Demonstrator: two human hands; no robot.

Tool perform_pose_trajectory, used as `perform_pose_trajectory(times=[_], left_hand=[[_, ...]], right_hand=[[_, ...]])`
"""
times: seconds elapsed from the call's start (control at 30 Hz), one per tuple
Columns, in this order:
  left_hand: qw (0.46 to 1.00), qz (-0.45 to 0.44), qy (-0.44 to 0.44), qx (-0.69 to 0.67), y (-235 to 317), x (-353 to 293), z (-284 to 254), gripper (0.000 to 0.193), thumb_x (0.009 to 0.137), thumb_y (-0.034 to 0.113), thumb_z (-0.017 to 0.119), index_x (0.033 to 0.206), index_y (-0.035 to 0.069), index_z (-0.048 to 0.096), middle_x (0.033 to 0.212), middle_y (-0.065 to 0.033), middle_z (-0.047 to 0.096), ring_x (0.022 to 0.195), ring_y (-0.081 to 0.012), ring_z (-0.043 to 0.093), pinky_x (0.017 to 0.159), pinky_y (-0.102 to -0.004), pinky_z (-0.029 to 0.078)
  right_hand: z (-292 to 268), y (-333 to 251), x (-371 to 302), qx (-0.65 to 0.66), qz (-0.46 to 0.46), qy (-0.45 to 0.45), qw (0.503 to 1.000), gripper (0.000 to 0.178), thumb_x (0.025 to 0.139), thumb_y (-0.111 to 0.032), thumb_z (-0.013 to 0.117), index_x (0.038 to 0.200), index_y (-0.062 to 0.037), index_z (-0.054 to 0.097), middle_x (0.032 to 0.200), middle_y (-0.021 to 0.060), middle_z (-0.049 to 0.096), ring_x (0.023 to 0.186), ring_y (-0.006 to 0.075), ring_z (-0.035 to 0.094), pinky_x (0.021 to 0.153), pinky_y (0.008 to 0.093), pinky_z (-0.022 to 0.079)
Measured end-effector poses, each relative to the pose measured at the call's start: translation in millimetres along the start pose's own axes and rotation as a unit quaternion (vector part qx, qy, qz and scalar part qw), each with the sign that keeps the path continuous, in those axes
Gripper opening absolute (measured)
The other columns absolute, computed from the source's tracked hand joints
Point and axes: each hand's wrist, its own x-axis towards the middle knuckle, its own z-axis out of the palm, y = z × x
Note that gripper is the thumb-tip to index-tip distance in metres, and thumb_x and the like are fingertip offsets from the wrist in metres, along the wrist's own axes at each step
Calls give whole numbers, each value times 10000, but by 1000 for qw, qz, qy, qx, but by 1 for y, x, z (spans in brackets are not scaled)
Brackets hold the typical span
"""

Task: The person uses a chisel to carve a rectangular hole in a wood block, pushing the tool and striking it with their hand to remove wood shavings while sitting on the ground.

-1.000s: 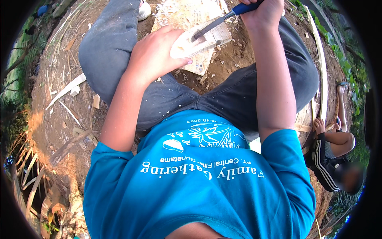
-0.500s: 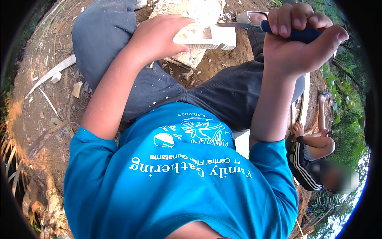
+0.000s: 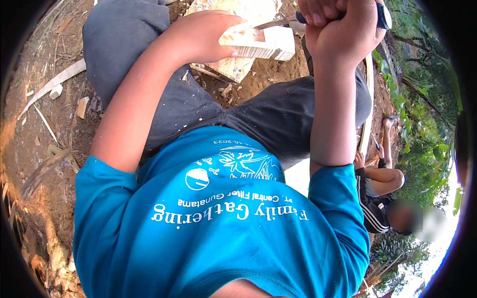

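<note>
Left hand [image 3: 209, 37] clamped over the left end of a pale wood block [image 3: 284, 43], thumb on near edge, fingers across the top. Right hand [image 3: 340, 35] wrapped tight round the blue handle of a chisel [image 3: 277, 23], butt end poking out past the fist. Blade points left from right hand toward left hand, tip at the block's cut recess; contact with the wood, can't tell. Block just right of left hand, between both hands, on a rough board [image 3: 237, 73] that shows below left hand's thumb. Grey trousers [image 3: 121, 52] left of left hand, long wood strip [image 3: 52, 88] farther out that way. Co-worker [image 3: 370, 213] seated below and right of right hand, well apart
</note>
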Motion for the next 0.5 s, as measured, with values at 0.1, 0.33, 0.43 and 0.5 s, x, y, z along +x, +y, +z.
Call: perform_pose_trajectory(times=[0.1, 0.33, 0.43, 0.5], left_hand=[[1000, -3, 8, -4, -1, 1, 1, 628, 848, 225, 792, 1424, 79, 588, 1386, -186, 626, 1291, -351, 588, 1091, -430, 470], [1000, 8, 4, -6, 0, -1, -3, 627, 840, 227, 800, 1413, 79, 590, 1373, -181, 634, 1287, -352, 588, 1090, -433, 468], [999, 23, 28, 10, -5, -2, 3, 626, 842, 219, 796, 1416, 83, 587, 1374, -179, 634, 1290, -353, 587, 1093, -436, 466], [998, 29, 41, 24, -7, -2, 5, 625, 844, 214, 794, 1419, 87, 585, 1375, -178, 634, 1292, -352, 586, 1094, -438, 464]], right_hand=[[-2, 0, 4, 2, -10, -15, 1000, 396, 1005, -218, 617, 682, -123, 409, 507, -1, 396, 378, 99, 350, 360, 279, 304], [-8, 8, 14, -34, -62, -29, 997, 395, 987, -203, 608, 650, -129, 415, 505, 4, 403, 367, 99, 340, 357, 280, 323], [-22, 17, 22, 28, -53, -59, 996, 392, 987, -202, 609, 651, -131, 421, 505, 3, 404, 368, 97, 343, 359, 275, 322], [-18, 17, 23, 53, -29, -41, 997, 391, 989, -197, 610, 652, -132, 421, 506, -1, 402, 370, 95, 345, 361, 274, 321]])
